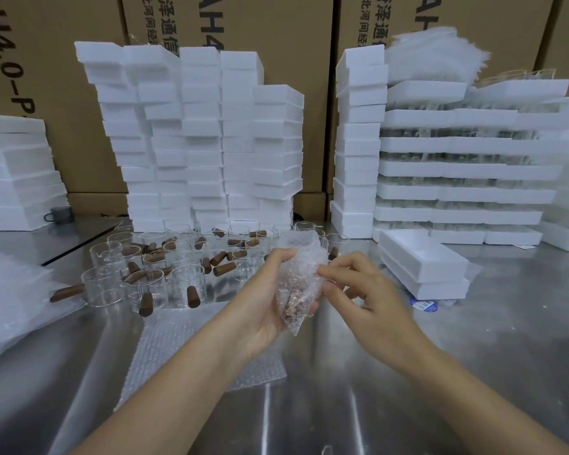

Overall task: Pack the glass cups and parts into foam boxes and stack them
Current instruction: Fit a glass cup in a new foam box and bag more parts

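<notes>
My left hand (266, 300) grips a bubble-wrap bag (298, 274) with something brownish inside, held above the steel table. My right hand (365, 290) pinches the bag's right edge with thumb and forefinger. Behind the hands stand several glass cups (145, 284) with brown wooden handles (193, 296), some handles lying loose among them. Two empty foam boxes (424, 267) are stacked just right of my hands. A flat bubble-wrap sheet (191, 349) lies on the table under my left forearm.
Tall stacks of closed foam boxes (204, 136) stand at the back centre, more foam boxes (14, 172) at the left. Foam trays holding glassware (457, 172) rise at the right. A pile of bubble bags (10, 297) lies at the left edge. Cardboard cartons (276, 27) form the back wall.
</notes>
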`<state>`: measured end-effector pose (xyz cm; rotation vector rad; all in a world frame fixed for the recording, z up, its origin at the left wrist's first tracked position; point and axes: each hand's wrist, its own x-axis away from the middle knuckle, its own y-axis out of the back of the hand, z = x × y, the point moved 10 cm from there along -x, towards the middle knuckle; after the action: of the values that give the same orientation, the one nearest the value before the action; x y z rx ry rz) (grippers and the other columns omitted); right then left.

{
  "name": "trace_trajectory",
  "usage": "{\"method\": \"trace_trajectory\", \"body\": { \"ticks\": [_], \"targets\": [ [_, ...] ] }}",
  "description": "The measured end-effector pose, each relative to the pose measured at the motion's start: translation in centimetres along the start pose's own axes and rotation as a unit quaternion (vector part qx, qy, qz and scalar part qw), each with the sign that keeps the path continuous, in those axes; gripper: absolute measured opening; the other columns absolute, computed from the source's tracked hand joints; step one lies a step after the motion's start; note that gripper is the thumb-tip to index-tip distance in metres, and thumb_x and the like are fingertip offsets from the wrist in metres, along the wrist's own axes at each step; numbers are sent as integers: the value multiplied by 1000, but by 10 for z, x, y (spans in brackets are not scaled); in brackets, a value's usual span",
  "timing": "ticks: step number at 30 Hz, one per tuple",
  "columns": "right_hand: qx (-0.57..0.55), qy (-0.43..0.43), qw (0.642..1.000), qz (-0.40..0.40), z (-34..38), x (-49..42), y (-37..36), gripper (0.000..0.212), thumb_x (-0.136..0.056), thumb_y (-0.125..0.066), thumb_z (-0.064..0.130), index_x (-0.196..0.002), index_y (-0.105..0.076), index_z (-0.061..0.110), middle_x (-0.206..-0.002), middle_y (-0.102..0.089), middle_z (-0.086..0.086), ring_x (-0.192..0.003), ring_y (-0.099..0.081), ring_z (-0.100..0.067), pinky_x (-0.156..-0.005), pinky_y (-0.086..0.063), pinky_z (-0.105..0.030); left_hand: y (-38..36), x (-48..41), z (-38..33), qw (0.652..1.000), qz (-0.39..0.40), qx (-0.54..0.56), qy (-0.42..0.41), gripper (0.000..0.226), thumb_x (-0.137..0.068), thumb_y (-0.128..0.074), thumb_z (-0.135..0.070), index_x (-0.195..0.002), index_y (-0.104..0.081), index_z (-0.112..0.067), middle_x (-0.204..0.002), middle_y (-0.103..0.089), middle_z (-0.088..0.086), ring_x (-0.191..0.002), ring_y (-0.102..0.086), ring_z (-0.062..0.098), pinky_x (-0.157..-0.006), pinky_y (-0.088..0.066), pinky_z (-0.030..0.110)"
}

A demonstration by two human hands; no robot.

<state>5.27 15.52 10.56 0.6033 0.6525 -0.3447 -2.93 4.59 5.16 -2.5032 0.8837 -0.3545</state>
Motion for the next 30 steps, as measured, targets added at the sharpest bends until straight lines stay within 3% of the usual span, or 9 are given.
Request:
{"method": "trace_trajectory", "body": {
  "ticks": [2,7,13,16,19,22,26,29,30],
  "targets": [
    [-21,-1,999,-35,-1,0,5,37,-97,-69,-4,-108,-78,30,-104,-69,7,-89,-69,-11,-76,-51,-20,-2,0,-3,999,1,-42,-21,49,-103,-64,-45,-133,-68,-7,-121,-78,18,-102,-75,26,-75,-64,35],
    [-37,-38,996,-73,-10,-1,15,30,-87,-68,-10,-98,-74,18,-92,-76,6,-89,-70,-23,-85,-56,-42,-6,3,-9,974,2,-213,-83,38,-100,-65,-54,-129,-72,-30,-115,-82,-1,-100,-80,17,-90,-58,35],
    [29,-67,997,26,-13,-4,4,23,-97,-61,4,-91,-75,22,-89,-72,2,-84,-59,-11,-80,-48,-31,-6,5,-5,970,15,-228,-81,45,-97,-65,-67,-125,-75,-32,-115,-82,-4,-102,-79,15,-95,-57,37],
    [55,-72,995,-48,-10,-3,15,30,-94,-67,12,-99,-73,41,-98,-73,13,-94,-61,-7,-74,-45,-15,1,3,-8,975,-8,-200,-99,51,-92,-71,-67,-125,-75,-28,-114,-82,-2,-92,-77,11,-94,-55,35],
    [-12,-58,995,-79,-5,-2,21,36,-93,-65,6,-112,-73,36,-106,-75,16,-81,-63,-12,-70,-48,-17,6,2,-13,979,-33,-164,-118,52,-90,-73,-68,-125,-77,-30,-110,-83,-3,-84,-75,8,-81,-53,30],
    [-62,-83,995,11,-6,-1,3,49,-84,-59,16,-128,-69,36,-94,-77,5,-67,-61,-24,-65,-52,-29,5,5,-17,981,-16,-141,-130,51,-92,-70,-68,-125,-77,-30,-106,-82,-3,-76,-73,4,-63,-51,20],
    [-107,-84,980,143,-1,7,-27,50,-85,-56,11,-131,-65,29,-66,-66,4,-55,-57,-20,-55,-49,-32,-3,4,-14,976,32,-176,-124,60,-93,-73,-68,-131,-73,-21,-119,-80,9,-102,-77,23,-94,-57,40],
    [-113,-99,981,125,-6,4,-21,35,-91,-59,10,-121,-69,26,-76,-66,-21,-58,-59,-27,-55,-49,-35,1,2,-12,975,21,-186,-117,65,-89,-75,-72,-130,-73,-21,-118,-80,9,-100,-76,22,-95,-51,41],
    [-103,-101,984,105,-9,4,-17,28,-96,-61,9,-118,-69,25,-73,-65,-19,-58,-60,-25,-56,-49,-33,1,1,-11,975,19,-188,-117,63,-89,-73,-73,-128,-74,-24,-119,-80,8,-101,-75,21,-96,-51,42]
  ]
}}
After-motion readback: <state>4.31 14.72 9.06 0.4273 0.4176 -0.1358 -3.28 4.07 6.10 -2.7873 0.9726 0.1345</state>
